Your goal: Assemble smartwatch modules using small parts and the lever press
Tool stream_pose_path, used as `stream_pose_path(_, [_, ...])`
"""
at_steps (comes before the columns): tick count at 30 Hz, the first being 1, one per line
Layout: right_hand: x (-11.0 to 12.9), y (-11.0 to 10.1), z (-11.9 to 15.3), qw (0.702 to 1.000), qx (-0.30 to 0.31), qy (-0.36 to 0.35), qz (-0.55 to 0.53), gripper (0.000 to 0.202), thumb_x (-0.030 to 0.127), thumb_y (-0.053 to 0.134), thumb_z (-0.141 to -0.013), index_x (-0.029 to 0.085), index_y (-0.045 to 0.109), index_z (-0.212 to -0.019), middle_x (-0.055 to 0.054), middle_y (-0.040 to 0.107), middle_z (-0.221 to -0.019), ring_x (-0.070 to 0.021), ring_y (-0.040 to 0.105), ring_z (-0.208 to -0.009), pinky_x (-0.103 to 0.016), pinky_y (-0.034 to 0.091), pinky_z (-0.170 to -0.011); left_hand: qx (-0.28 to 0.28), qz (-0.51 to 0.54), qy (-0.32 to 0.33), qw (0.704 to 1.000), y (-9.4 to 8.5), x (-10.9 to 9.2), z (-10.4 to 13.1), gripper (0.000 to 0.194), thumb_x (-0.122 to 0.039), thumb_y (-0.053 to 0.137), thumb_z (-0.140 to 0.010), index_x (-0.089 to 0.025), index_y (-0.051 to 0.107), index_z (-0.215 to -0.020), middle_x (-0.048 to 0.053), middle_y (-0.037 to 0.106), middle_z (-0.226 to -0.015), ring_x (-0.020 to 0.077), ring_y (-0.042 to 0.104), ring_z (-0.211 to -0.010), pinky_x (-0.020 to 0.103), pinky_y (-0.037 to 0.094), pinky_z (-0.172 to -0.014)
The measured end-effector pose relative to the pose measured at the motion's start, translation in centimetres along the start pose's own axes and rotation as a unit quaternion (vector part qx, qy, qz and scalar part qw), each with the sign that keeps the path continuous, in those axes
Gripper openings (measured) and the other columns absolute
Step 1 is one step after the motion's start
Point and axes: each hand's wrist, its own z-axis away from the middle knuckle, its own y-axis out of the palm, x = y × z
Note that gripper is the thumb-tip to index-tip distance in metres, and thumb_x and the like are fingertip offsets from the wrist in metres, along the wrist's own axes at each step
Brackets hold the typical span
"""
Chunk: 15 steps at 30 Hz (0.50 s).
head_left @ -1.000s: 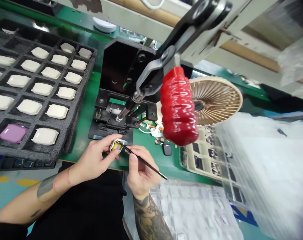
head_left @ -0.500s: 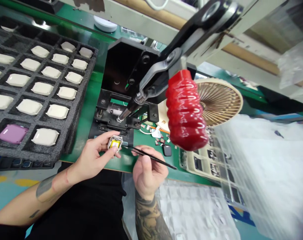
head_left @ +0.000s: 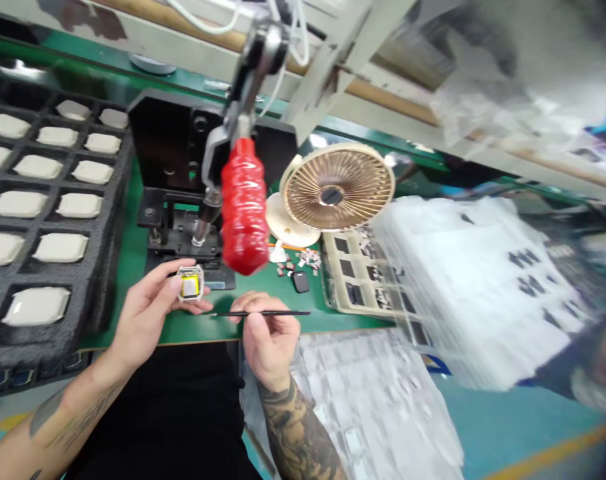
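Note:
Between the thumb and fingers of my left hand (head_left: pixel 155 303) is a small opened smartwatch case (head_left: pixel 190 284), its pale frame showing a yellow-edged part inside. My right hand (head_left: pixel 269 337) is closed around thin black tweezers (head_left: pixel 277 313), which lie nearly level and point left, towards the watch case. Their tip is apart from the case. Just behind my hands stands a black lever press (head_left: pixel 183 227) with a red ridged handle (head_left: pixel 243 207). A dark square watch piece (head_left: pixel 300 281) lies on the green mat (head_left: pixel 217 327) beyond my right hand.
At the left, a black foam tray (head_left: pixel 97 267) holds several whitish watch-shaped pieces (head_left: pixel 37 305). A cream fan (head_left: pixel 337 187) stands behind small scattered parts. Right of it are a compartment box (head_left: pixel 350 270) and white plastic sheeting (head_left: pixel 463 287). A blurred person's sleeve (head_left: pixel 573 360) shows far right.
The view has swung to the right, so the press and tray sit further left. The watch case now faces up more openly, and the tweezers are more level, their tip apart from it.

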Motion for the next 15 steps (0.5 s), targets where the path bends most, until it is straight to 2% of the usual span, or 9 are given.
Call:
stream_pose_path(3, [1.1,-1.0,0.2,1.0,-0.01,-0.001,-0.011,0.023,0.045,0.075,-0.106,0.024,0.072,-0.099,-0.002,0.072,-0.079,-0.018,0.071,-0.069,-0.034,0.063,-0.062,-0.028,-0.021,-0.009,0.999,0.0,-0.1,0.2,0.051,-0.049,0.085,-0.102,-0.017,0.072,-0.14,0.013,0.089,-0.103,0.0301,0.089,-0.085,0.037,0.074,-0.075])
stream_pose_path(5, [2.1,-2.4,-0.2,0.999,-0.038,-0.017,-0.002,0.023,0.045,0.076,-0.105,0.024,0.071,-0.097,-0.001,0.071,-0.078,-0.0171,0.07,-0.067,-0.033,0.063,-0.061,-0.035,-0.042,-0.002,0.998,-0.1,-0.1,0.2,0.05,-0.048,0.086,-0.101,-0.019,0.073,-0.139,0.012,0.089,-0.105,0.0307,0.089,-0.087,0.038,0.074,-0.075])
stream_pose_path(9, [3.4,-4.8,-0.6,0.992,-0.081,-0.055,0.083,0.015,0.04,0.078,-0.105,0.024,0.078,-0.105,-0.005,0.077,-0.09,-0.0193,0.076,-0.08,-0.033,0.066,-0.065,-0.03,-0.058,0.01,0.998,0.1,0.1,0.3,0.048,-0.048,0.085,-0.102,-0.019,0.074,-0.139,0.012,0.089,-0.105,0.0312,0.089,-0.087,0.039,0.074,-0.074])
stream_pose_path(12, [2.8,-4.3,-0.3,0.99,-0.037,-0.06,0.122,0.013,0.032,0.078,-0.105,0.026,0.082,-0.116,-0.008,0.081,-0.101,-0.0229,0.08,-0.095,-0.035,0.071,-0.071,-0.013,-0.048,0.018,0.999,0.3,0.1,0.2,0.046,-0.046,0.083,-0.104,-0.018,0.073,-0.138,0.012,0.089,-0.103,0.03,0.089,-0.086,0.037,0.073,-0.074])
stream_pose_path(15, [1.8,-2.4,0.0,0.992,0.012,-0.065,0.107,0.021,0.021,0.076,-0.104,0.028,0.083,-0.123,-0.009,0.084,-0.108,-0.0233,0.081,-0.102,-0.037,0.074,-0.077,-0.001,-0.037,0.021,0.999,0.3,0.1,0.0,0.045,-0.047,0.081,-0.105,-0.017,0.073,-0.138,0.013,0.089,-0.103,0.0283,0.089,-0.084,0.035,0.073,-0.074])
